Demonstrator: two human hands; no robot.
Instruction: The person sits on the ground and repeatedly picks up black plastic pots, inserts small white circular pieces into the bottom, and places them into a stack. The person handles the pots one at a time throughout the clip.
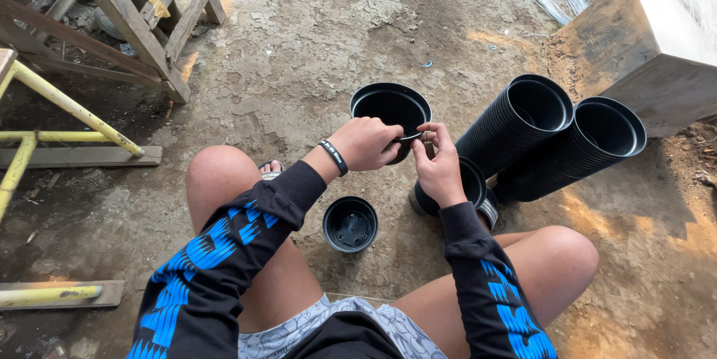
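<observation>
I saw left hand [366,142] and right hand [439,168] both gripping round black plastic pot [391,111] above the ground; one separated pot [350,224] down, two long nested stacks [515,124] left.

Bare, cracked dirt ground [314,38] carries everything. A single black plastic pot [349,224] stands upright just below the hands. Two long stacks of black pots [556,135] lie on their sides right of the hands, beside a wooden box [642,38].
</observation>
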